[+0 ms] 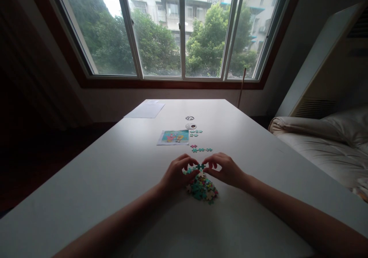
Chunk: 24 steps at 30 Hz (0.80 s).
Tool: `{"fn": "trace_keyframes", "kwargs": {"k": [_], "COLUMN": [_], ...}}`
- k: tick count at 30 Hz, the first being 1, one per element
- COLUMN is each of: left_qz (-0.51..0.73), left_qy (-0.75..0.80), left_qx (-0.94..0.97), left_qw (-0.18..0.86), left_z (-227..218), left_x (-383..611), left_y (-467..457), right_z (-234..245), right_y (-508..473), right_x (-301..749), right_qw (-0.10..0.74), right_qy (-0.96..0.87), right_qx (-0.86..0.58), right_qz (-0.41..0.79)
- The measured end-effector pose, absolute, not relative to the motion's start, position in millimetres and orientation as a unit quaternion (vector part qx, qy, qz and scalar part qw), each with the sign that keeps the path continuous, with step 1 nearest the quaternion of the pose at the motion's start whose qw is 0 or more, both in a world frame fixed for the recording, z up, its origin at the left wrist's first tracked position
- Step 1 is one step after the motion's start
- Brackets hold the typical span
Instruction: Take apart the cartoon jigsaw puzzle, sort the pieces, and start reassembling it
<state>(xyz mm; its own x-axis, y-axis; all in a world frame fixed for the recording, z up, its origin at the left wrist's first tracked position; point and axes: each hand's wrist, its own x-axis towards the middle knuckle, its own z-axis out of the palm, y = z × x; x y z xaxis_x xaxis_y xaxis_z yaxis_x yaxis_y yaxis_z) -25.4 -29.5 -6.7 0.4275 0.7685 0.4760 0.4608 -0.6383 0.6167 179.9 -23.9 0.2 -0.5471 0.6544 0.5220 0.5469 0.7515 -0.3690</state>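
Between my two hands is a dark green jigsaw puzzle piece (200, 166), raised a little over the pile. My left hand (178, 172) pinches its left side between thumb and fingers. On its right side, the thumb and fingers of my right hand (224, 169) close in a pinch too. Just below them lies a heap of jigsaw pieces (202, 191) in green, pink, yellow and beige. Past my fingertips runs a row of green pieces (202, 150), with a pink piece (193, 146) by its left end. Whether the held piece is one or two joined, I cannot tell.
A picture card (175, 137) with cartoon figures lies beyond my left hand. More pieces (196, 133) and two round discs (191, 126) are to its right. White paper (145, 110) rests at the white table's (94, 181) far left corner. A padded seat (324, 135) stands right.
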Motion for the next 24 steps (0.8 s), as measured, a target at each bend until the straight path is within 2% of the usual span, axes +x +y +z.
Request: {"fn": "trace_keyframes", "kwargs": {"k": [9, 24], "left_qz": [0.414, 0.399], "left_qy": [0.378, 0.375], "left_qx": [0.81, 0.819], "left_qw": [0.171, 0.174], "left_z": [-9.0, -9.1], "left_x": [-27.2, -25.9], "left_y": [-30.4, -28.1], "right_z": [0.8, 2.1], "right_y": [-23.1, -22.0], "right_x": [181.8, 180.0], "right_qw": [0.36, 0.348], "right_qy": [-0.861, -0.874], "right_qx": [-0.353, -0.338], "right_qz": [0.064, 0.03]}}
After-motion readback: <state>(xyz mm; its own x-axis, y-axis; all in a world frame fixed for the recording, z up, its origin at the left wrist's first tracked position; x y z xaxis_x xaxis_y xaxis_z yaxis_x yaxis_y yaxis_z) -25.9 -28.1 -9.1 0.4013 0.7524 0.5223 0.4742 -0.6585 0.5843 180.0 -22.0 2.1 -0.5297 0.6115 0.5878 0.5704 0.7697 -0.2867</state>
